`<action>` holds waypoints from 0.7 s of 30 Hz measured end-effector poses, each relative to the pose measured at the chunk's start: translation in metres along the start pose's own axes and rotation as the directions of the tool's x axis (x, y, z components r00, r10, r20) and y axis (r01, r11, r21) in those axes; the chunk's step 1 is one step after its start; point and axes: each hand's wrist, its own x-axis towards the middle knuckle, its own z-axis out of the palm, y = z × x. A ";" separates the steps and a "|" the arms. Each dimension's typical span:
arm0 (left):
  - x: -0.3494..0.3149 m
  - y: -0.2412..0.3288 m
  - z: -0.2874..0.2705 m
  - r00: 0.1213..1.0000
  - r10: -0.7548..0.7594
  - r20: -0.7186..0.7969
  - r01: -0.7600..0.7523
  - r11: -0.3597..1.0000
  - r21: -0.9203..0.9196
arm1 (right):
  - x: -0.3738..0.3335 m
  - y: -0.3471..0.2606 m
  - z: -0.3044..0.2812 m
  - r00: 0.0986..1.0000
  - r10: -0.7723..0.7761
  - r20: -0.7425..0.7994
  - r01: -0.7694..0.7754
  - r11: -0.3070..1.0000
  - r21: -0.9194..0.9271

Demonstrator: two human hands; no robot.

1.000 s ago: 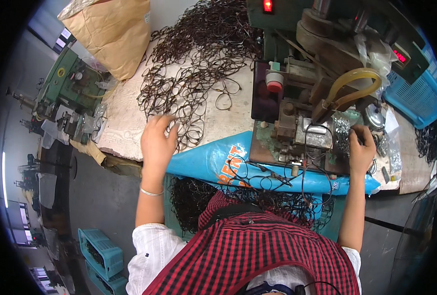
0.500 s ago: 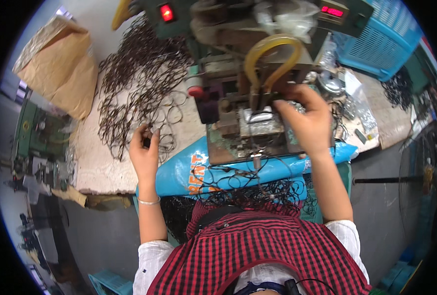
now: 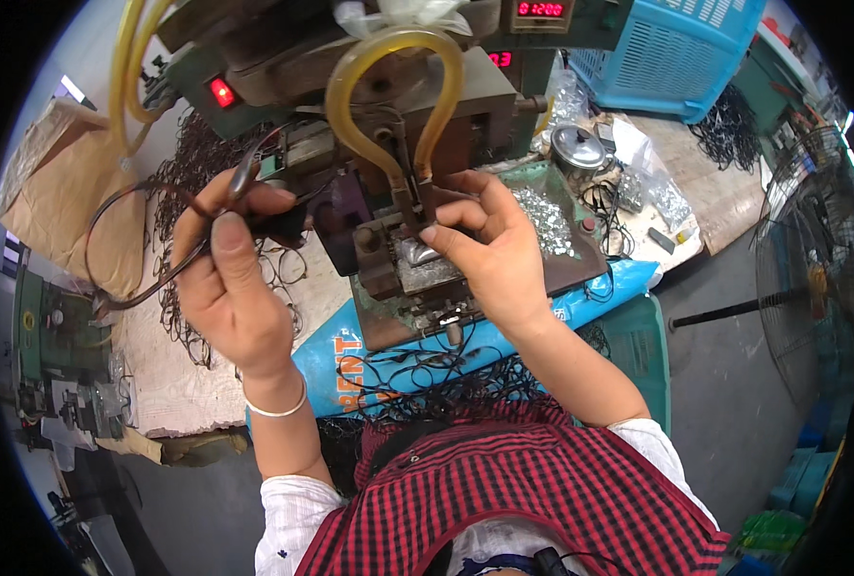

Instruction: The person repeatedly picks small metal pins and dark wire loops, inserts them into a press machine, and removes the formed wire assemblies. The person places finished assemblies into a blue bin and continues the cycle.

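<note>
Raised at the left, my left hand is closed on a dark brown, thin-rimmed eyeglass frame. One rim loops out past the fingers to the left; the rest is partly hidden by the hand. My right hand is at the bench machine, its thumb and fingers bent together beside the upright metal tips under a looped yellow hose. Whatever those fingers pinch is too small or hidden. Just below the thumb lies a shiny metal plate on the machine's block.
Small silvery parts fill a tray right of the machine. Behind it stand a lidded metal pot and a blue basket. Dark frames are heaped at the left near a paper bag; more lie over blue plastic at my lap.
My left hand has risen from beside the heap and now holds an eyeglass frame. The view has shifted; my right hand stays by the machine's tips.
</note>
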 end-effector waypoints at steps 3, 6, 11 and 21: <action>-0.011 0.014 -0.009 0.993 -0.073 0.091 0.083 0.990 -0.116 | -0.008 -0.011 -0.011 0.997 -0.071 0.028 0.075 0.982 -0.174; -0.042 0.044 -0.012 0.824 -0.357 0.441 0.544 0.718 -0.434 | -0.006 -0.004 -0.066 0.969 -0.239 0.066 0.210 0.648 -0.733; -0.061 0.035 0.014 0.126 -0.508 0.852 0.992 0.051 -0.116 | -0.009 0.058 -0.137 0.951 -0.308 0.009 0.036 0.083 -0.996; -0.059 0.030 0.027 -0.027 -0.615 0.788 0.991 -0.119 -0.059 | 0.009 0.067 -0.142 0.944 -0.316 -0.097 0.030 0.376 -0.926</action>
